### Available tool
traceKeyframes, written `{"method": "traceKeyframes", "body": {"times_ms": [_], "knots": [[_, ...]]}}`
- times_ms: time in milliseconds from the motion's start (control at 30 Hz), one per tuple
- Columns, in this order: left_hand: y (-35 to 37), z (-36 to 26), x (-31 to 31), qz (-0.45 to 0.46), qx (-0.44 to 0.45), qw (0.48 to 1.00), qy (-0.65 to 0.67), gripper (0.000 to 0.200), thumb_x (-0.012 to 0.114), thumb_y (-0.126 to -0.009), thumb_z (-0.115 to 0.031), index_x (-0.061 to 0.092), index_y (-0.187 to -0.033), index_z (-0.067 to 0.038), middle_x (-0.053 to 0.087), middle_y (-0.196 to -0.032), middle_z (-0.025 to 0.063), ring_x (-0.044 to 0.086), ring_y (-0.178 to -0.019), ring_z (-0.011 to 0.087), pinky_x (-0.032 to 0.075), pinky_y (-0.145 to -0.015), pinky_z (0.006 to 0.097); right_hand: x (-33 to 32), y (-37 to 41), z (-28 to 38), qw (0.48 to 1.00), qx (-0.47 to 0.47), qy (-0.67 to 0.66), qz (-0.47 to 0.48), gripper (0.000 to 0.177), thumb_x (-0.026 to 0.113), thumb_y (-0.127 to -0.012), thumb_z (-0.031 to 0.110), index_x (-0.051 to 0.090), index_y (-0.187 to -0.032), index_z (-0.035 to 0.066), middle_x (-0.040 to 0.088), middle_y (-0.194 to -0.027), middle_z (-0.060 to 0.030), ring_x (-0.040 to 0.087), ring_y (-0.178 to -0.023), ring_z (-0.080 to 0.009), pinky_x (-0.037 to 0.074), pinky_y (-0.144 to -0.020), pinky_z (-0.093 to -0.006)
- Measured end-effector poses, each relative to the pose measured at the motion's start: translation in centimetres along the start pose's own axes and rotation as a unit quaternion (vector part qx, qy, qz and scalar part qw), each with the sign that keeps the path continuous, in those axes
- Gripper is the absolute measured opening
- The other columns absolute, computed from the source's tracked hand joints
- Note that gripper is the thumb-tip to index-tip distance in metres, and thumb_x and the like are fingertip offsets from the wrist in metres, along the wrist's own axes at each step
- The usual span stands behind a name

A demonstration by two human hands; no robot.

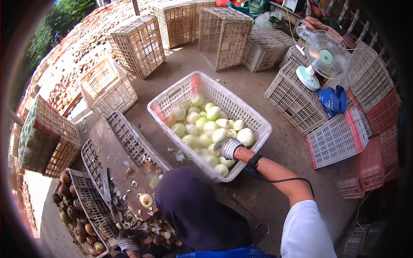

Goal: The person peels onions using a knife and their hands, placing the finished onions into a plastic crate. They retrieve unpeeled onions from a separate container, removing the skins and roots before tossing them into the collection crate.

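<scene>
My right hand [228, 148], in a grey glove with a striped cuff, reaches over the near right side of a white plastic crate [254, 116]. Pale, peeled onions [211, 127] fill much of that crate, and the glove rests against some of them. Its fingers are mostly hidden, so a grip cannot be made out. Low at the left, my left hand [128, 244], also gloved, is by the peelings [161, 236], its fingers in shadow. A knife [106, 185] lies on the board just above it. One partly peeled onion [146, 200] sits on the board.
Brown unpeeled onions [75, 206] fill a crate at the lower left. A dark-hooded head [198, 210] blocks the lower middle. Upright crates [137, 45] stand around the back. At the right, a fan [325, 57] and a blue bag [332, 102] sit on stacked crates.
</scene>
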State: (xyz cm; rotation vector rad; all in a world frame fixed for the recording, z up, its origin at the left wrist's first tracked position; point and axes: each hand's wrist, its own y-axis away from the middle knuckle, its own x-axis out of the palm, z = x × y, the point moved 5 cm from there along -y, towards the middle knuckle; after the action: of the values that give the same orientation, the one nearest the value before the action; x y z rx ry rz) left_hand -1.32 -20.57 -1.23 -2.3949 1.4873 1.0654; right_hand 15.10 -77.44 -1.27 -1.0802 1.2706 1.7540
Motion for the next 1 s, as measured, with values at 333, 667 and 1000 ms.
{"method": "traceKeyframes", "body": {"times_ms": [333, 667, 1000], "knots": [[-0.9, 2.1, 1.5, 0.023, -0.03, 0.997, -0.072, 0.021, 0.067, -0.063, 0.0, 0.058, -0.081, -0.002, 0.059, -0.068, 0.0047, 0.056, -0.06, 0.0172, 0.047, -0.054, 0.0305, 6.9, -6.2, -1.9, 0.981, 0.001, -0.013, 0.193, 0.036, 0.05, -0.087, 0.027, 0.061, -0.115, 0.006, 0.065, -0.102, -0.0175, 0.064, -0.086, -0.032, 0.051, -0.073, -0.0407], [-3.1, 4.2, 3.0, 0.061, -0.043, 0.992, -0.104, 0.019, 0.067, -0.063, -0.002, 0.058, -0.08, -0.003, 0.06, -0.067, 0.0041, 0.056, -0.059, 0.0167, 0.047, -0.053, 0.0301, 3.2, -8.9, 0.4, 0.992, 0.004, 0.05, 0.119, 0.026, 0.056, -0.076, 0.014, 0.068, -0.098, 0.005, 0.067, -0.092, -0.0163, 0.066, -0.083, -0.0319, 0.052, -0.068, -0.0419], [-4.0, 5.2, 3.6, 0.074, -0.045, 0.99, -0.112, 0.018, 0.067, -0.063, -0.005, 0.059, -0.079, -0.003, 0.061, -0.067, 0.0035, 0.056, -0.058, 0.0161, 0.047, -0.053, 0.0297, 4.5, -7.4, 1.9, 0.988, 0.019, 0.106, 0.114, 0.021, 0.054, -0.077, 0.013, 0.071, -0.086, 0.005, 0.069, -0.083, -0.0169, 0.067, -0.075, -0.0308, 0.052, -0.059, -0.0441]]}}
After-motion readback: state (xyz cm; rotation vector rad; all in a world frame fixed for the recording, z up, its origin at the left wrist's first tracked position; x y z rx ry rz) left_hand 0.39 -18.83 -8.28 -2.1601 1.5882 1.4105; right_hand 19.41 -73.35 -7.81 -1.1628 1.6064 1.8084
